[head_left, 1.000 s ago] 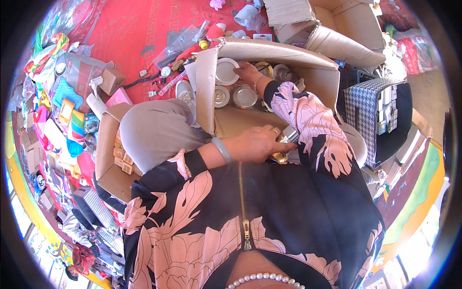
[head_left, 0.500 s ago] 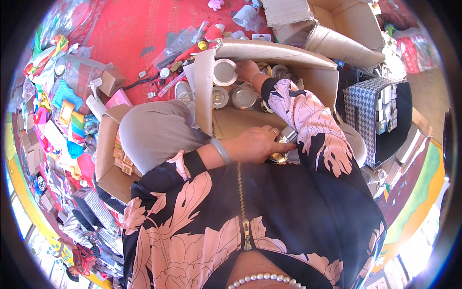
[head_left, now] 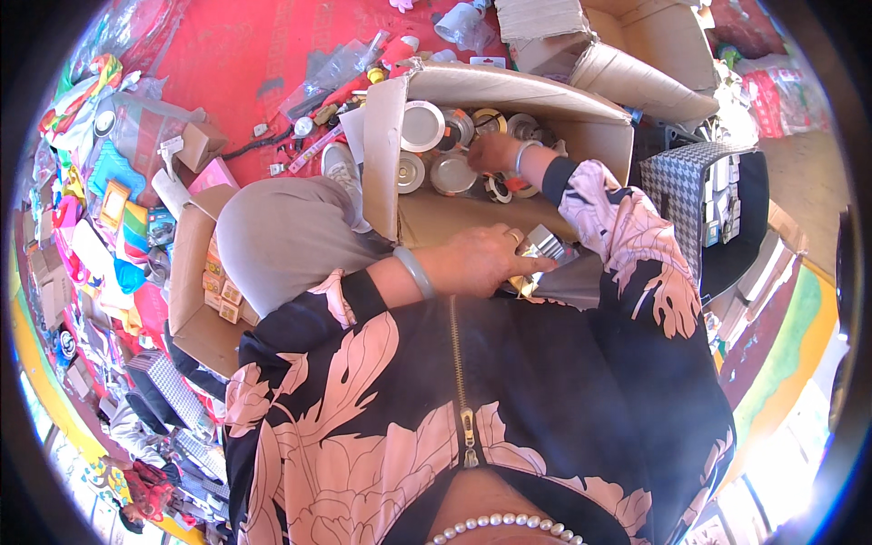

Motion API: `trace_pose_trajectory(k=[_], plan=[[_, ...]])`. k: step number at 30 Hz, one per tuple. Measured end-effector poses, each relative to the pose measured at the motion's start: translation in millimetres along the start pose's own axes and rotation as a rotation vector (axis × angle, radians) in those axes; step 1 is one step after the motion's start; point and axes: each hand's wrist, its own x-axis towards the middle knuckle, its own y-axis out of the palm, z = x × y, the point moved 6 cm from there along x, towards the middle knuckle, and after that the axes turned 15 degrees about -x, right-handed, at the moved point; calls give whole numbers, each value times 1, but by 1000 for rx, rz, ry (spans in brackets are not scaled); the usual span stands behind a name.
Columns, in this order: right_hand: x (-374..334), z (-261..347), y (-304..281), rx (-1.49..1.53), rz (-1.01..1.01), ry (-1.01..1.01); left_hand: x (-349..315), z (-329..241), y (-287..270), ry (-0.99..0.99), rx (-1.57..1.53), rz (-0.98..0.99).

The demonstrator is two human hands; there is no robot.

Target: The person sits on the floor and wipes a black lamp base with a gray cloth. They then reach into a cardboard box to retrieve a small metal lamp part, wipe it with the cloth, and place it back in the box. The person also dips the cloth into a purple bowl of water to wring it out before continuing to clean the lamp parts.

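Note:
Inside the cardboard box (head_left: pixel 509 216) before me lie several round downlights with pale rims, among them a white one (head_left: pixel 421 126) at the far left and another (head_left: pixel 452 173) beside my right hand (head_left: pixel 495 154). The right fingers are bent down among these lamps, and their tips are partly hidden. Close to my body, my left hand (head_left: pixel 486 261) is closed on a shiny silver and gold lamp with a ribbed side (head_left: pixel 545 243). The hand covers part of that lamp. A small white ring-shaped lamp (head_left: pixel 497 189) lies below my right hand.
Another open carton (head_left: pixel 636 77) stands behind the box. At right is a checked bin (head_left: pixel 677 195) with small white packages. A carton of small boxes (head_left: pixel 195 309) sits by my left knee. Clothes, bags and loose parts cover the red floor sheet (head_left: pixel 245 64) at left.
My right hand has moved rightward and slightly nearer within the box, away from the large white downlight. The left hand stays on the ribbed lamp, more of which now shows.

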Motion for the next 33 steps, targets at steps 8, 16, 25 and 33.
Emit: trace_pose_trajectory(k=[8, 16, 25, 33], plan=[[15, 37, 30, -221, 64, 148, 1, 2, -3, -6, -50, 49], [41, 23, 49, -108, 152, 238, 3, 7, 3, -13, -44, 31], [27, 34, 42, 47, -210, 201, 3, 6, 1, -20, -65, 30], [39, 24, 33, 189, 4, 186, 3, 6, 1, -8, -55, 23]])
